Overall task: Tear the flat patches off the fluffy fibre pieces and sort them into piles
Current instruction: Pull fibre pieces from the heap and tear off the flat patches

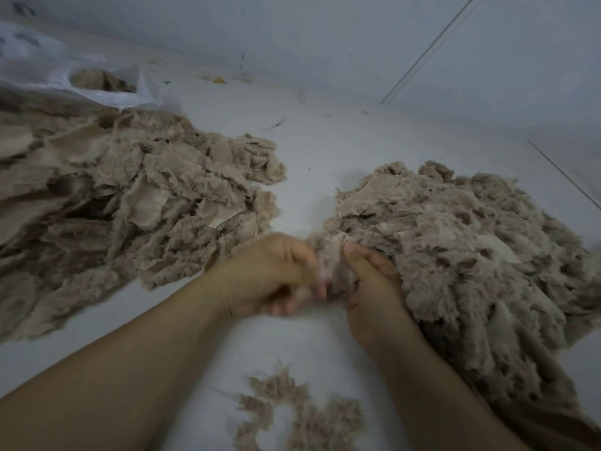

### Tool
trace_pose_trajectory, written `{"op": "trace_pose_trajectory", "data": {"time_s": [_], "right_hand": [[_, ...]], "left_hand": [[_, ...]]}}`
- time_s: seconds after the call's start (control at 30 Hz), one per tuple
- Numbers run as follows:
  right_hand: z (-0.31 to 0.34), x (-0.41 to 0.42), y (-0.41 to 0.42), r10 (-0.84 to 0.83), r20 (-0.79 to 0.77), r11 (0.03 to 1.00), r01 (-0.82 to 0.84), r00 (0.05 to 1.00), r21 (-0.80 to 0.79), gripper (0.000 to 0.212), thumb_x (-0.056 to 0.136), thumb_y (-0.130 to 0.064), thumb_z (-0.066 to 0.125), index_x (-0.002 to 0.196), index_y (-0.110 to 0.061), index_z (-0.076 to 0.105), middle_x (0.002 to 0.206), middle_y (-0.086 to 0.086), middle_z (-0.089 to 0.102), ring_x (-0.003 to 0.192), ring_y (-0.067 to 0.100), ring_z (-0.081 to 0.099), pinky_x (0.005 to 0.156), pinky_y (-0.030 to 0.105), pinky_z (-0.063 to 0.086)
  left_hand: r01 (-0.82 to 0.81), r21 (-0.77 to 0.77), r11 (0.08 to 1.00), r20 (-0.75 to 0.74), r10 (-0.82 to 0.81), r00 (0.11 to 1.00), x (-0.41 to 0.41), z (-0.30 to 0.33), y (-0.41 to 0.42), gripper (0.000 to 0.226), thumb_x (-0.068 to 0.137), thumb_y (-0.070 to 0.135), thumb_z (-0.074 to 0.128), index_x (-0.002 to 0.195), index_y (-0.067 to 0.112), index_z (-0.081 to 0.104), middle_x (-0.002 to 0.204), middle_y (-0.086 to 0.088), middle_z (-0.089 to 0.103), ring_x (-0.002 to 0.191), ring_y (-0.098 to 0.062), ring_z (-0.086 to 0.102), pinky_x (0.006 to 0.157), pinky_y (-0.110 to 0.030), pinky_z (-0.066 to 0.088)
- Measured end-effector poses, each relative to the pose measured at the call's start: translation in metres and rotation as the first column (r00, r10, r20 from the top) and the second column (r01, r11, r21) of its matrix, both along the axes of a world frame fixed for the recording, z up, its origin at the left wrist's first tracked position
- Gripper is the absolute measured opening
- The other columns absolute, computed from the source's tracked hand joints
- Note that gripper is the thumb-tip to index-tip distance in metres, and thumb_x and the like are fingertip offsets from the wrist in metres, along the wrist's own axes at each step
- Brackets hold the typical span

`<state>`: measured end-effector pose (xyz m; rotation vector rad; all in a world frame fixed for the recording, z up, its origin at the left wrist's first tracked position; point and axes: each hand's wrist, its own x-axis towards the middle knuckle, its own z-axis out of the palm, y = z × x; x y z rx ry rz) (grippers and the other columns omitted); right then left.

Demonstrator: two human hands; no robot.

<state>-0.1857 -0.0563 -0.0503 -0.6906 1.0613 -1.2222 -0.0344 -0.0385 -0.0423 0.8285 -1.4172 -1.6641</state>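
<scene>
Scraps (302, 415) lie nearest on the worktop (325, 141). Above, the left hand (273, 271) (blurred, seemingly pinching) and right hand (370, 281) grip one piece (331, 255) beside the right pile (471, 255). Tearing looks underway; next, drop the patch on the left pile (130, 203).

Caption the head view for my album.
Both hands, left hand and right hand, grip a fibre piece between two piles.
</scene>
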Motion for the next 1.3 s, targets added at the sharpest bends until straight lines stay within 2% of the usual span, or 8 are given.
{"op": "trace_pose_trajectory", "data": {"time_s": [0.13,0.37,0.57,0.67,0.77,1.03,1.17,1.3], "right_hand": [[0.004,0.002,0.001,-0.067,0.035,0.997,0.065,0.997,0.049,0.007,0.093,-0.011,0.065,0.087,-0.013,0.064,0.079,0.003,0.070,0.090,0.026,0.065,0.097,0.051,0.051],[0.008,-0.003,0.004,0.066,0.046,0.997,-0.065,0.997,-0.030,0.017,0.098,-0.012,0.057,0.112,-0.002,0.055,0.084,0.019,0.060,0.080,0.030,0.060,0.073,0.039,0.051],[0.010,-0.005,0.007,0.137,0.016,0.983,-0.134,0.990,-0.126,0.029,0.098,-0.014,0.053,0.084,0.010,0.063,0.057,0.020,0.060,0.046,0.026,0.057,0.051,0.031,0.051],[0.006,-0.004,0.002,0.063,0.069,0.996,-0.059,0.996,-0.062,0.030,0.102,-0.016,0.051,0.112,0.011,0.058,0.081,0.017,0.068,0.072,0.025,0.068,0.066,0.034,0.058],[0.004,-0.004,-0.002,0.044,0.151,0.999,-0.042,0.988,-0.015,0.031,0.105,-0.025,0.045,0.090,-0.002,0.059,0.063,0.004,0.067,0.067,0.017,0.072,0.064,0.026,0.061],[0.005,-0.004,0.000,0.052,0.128,0.998,-0.055,0.990,0.018,0.034,0.106,-0.029,0.043,0.085,-0.006,0.058,0.060,0.001,0.064,0.054,0.011,0.068,0.053,0.024,0.057],[0.007,-0.003,0.003,0.083,0.087,0.996,-0.082,0.993,-0.018,0.025,0.106,-0.019,0.043,0.110,-0.004,0.063,0.090,0.007,0.073,0.071,0.019,0.075,0.059,0.025,0.059],[0.010,-0.002,0.006,0.082,0.111,0.996,-0.080,0.990,-0.025,0.029,0.106,-0.013,0.042,0.130,-0.008,0.057,0.117,0.015,0.070,0.100,0.029,0.072,0.074,0.031,0.062]], "left_hand": [[0.376,0.016,0.927,0.273,-0.366,0.890,0.007,0.009,0.003,0.009,0.081,0.012,0.073,0.086,0.005,0.075,0.071,-0.015,0.070,0.046,-0.015,0.063,0.041,-0.021,0.048],[-0.389,0.023,0.921,0.129,0.384,0.914,-0.024,-0.001,0.002,0.033,0.085,0.024,0.071,0.076,-0.001,0.052,0.046,-0.012,0.054,0.025,-0.017,0.043,0.028,-0.015,0.026],[-0.335,-0.043,0.941,0.349,0.328,0.878,-0.024,-0.002,0.005,0.042,0.092,0.024,0.066,0.072,-0.012,0.057,0.043,-0.015,0.052,0.024,-0.017,0.041,0.030,-0.018,0.025],[-0.489,-0.064,0.870,0.093,0.493,0.865,-0.022,0.000,0.003,0.040,0.096,0.019,0.059,0.066,-0.007,0.058,0.042,-0.011,0.052,0.025,-0.015,0.039,0.033,-0.016,0.021],[-0.750,0.025,0.661,-0.232,0.734,0.638,-0.013,0.002,-0.006,0.017,0.100,0.009,0.050,0.094,0.003,0.064,0.067,-0.015,0.066,0.039,-0.021,0.055,0.036,-0.022,0.038],[-0.371,-0.611,0.700,0.583,0.714,0.387,-0.021,-0.017,-0.015,0.035,0.080,0.018,0.072,0.114,0.014,0.065,0.105,-0.003,0.061,0.096,-0.021,0.059,0.080,-0.026,0.044],[-0.513,-0.550,0.659,0.408,0.748,0.523,-0.022,-0.016,-0.015,0.010,0.085,0.000,0.064,0.076,0.003,0.067,0.070,-0.012,0.064,0.068,-0.032,0.062,0.061,-0.041,0.051],[-0.638,-0.238,0.732,0.120,0.674,0.729,-0.021,-0.006,-0.007,0.020,0.090,-0.002,0.062,0.074,0.010,0.067,0.057,0.001,0.059,0.043,-0.011,0.050,0.041,-0.018,0.038]]}}
